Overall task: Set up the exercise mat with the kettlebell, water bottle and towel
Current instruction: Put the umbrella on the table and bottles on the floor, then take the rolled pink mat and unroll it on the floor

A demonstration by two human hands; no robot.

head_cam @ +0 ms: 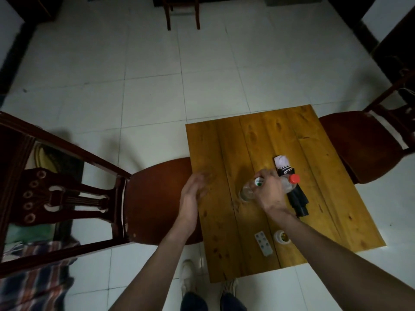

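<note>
A clear plastic water bottle (249, 190) with a red cap (294, 178) lies on its side on the yellow wooden table (325, 176). My right hand (269, 194) grips it round the middle, covering most of its label. My left hand (193, 194) hovers at the table's left edge with fingers straight and holds nothing. A striped cloth (33, 277), possibly the towel, hangs at the lower left. No kettlebell or mat shows.
A folded black umbrella (296, 196) with a white tip lies behind the bottle. A small white remote (263, 243) and a lamp socket (281, 236) sit near the table's front. Dark wooden chairs stand left (67, 191), right (363, 144) and far back (182, 10). White tiled floor lies beyond.
</note>
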